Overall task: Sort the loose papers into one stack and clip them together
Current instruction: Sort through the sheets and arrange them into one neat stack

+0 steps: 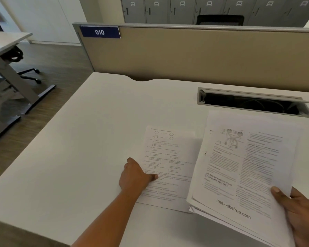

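A loose sheet lies flat on the white desk, its right edge hidden under the uneven stack held just above it. Bare desktop spreads left and ahead. An open cable tray sits just beyond the stack, before the partition. The left hand pinches the sheet's left edge, thumb on top. The right hand grips the stack's near right corner.

The left arm reaches forward over the worktop's near edge. The left hand is knuckles-up and pinches a sheet at its left edge, thumb on top. The right hand, near the right corner, grips a paper stack, thumb on top.
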Action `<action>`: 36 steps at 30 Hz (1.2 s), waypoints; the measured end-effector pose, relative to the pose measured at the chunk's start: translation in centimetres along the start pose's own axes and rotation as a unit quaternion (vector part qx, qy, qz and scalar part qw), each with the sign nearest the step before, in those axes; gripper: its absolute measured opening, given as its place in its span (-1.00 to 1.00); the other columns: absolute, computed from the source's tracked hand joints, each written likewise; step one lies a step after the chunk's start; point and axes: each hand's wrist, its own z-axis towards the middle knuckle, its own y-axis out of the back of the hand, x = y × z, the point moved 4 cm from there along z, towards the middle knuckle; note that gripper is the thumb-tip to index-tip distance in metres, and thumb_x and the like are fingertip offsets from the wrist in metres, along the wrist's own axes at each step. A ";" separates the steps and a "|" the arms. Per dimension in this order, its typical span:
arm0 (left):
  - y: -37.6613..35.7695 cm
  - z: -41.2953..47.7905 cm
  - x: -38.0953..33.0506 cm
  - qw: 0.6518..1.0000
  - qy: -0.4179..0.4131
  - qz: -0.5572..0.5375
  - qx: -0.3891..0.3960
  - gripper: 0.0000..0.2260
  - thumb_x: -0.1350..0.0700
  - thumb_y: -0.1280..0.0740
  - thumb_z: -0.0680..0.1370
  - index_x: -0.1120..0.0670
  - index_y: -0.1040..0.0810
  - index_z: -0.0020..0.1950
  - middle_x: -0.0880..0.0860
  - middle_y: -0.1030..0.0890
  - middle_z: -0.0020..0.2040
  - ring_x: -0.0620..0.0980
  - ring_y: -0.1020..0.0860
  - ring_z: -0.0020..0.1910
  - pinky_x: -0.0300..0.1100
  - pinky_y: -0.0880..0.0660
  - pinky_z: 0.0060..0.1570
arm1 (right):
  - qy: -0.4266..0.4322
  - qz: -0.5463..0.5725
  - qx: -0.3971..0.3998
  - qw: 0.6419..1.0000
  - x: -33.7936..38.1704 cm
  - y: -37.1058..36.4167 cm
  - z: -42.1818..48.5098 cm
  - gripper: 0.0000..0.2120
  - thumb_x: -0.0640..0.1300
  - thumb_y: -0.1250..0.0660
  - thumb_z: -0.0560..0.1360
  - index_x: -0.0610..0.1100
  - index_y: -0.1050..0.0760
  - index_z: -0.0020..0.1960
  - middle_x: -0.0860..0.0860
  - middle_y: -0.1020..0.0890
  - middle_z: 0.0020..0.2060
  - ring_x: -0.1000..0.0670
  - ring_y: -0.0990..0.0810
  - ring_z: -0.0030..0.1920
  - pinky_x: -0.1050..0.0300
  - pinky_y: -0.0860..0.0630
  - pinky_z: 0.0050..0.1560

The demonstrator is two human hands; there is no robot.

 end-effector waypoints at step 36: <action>4.9 2.0 -0.5 0.975 -0.117 -0.174 -0.073 -0.76 0.09 -0.27 0.64 0.10 -0.68 -0.12 0.01 -0.70 -0.19 0.04 -0.66 -0.24 -0.05 -0.58 -0.23 | 0.019 -0.009 0.000 1.000 -1.4 0.6 1.0 0.00 0.35 -0.62 -0.30 -0.09 -0.63 0.06 -0.18 -0.73 -0.02 -0.28 -0.70 -0.02 -0.35 -0.51 0.14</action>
